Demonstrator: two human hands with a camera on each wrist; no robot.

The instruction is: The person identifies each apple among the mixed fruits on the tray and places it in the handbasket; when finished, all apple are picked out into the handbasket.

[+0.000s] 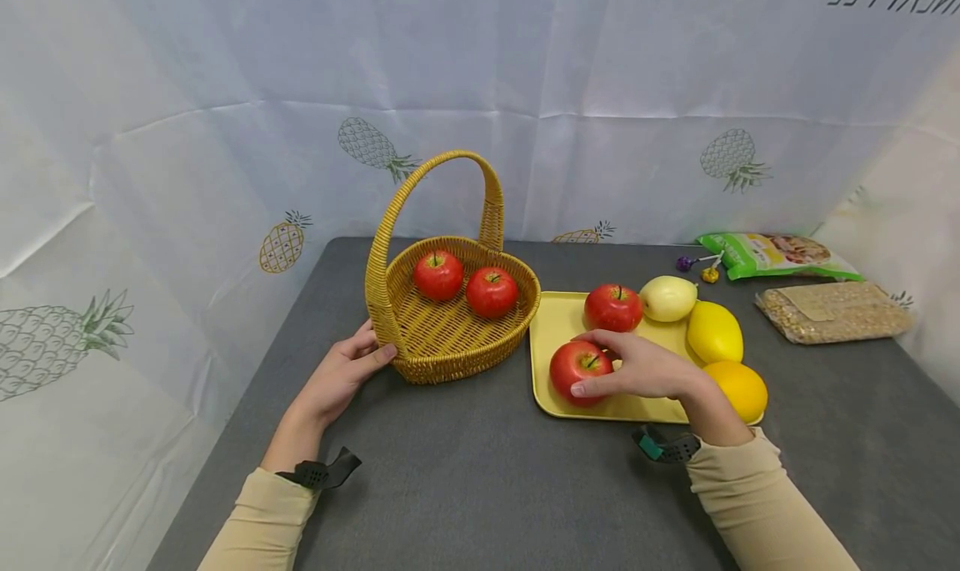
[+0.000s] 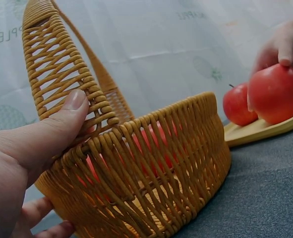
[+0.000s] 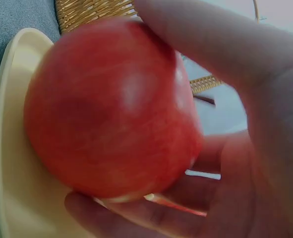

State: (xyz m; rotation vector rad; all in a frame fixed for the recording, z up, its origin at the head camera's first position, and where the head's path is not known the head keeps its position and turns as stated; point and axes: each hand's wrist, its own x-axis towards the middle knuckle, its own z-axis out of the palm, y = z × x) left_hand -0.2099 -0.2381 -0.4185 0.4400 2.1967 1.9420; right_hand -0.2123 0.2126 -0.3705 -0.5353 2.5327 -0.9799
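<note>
My left hand (image 1: 341,379) holds the left side of a heart-shaped wicker basket (image 1: 450,366). In the left wrist view, the thumb lies against the base of the basket's handle (image 2: 57,64), with fingers under it at the outer wall. Two red apples (image 1: 438,275) sit inside the basket. Over the yellow tray (image 1: 550,317), my right hand (image 1: 648,367) grips another red apple (image 3: 111,109), thumb on one side and fingers on the other. Whether this apple touches the tray I cannot tell. A further red apple (image 1: 611,308) lies just behind it on the tray.
Along the tray's right side lie a pale yellow fruit (image 1: 669,298), a lemon (image 1: 715,332) and an orange-yellow fruit (image 1: 738,390). Behind are two lollipops (image 1: 709,272), a green packet (image 1: 780,256) and a clear bag of grains (image 1: 836,311). A pineapple-print curtain (image 1: 600,71) hangs behind the table.
</note>
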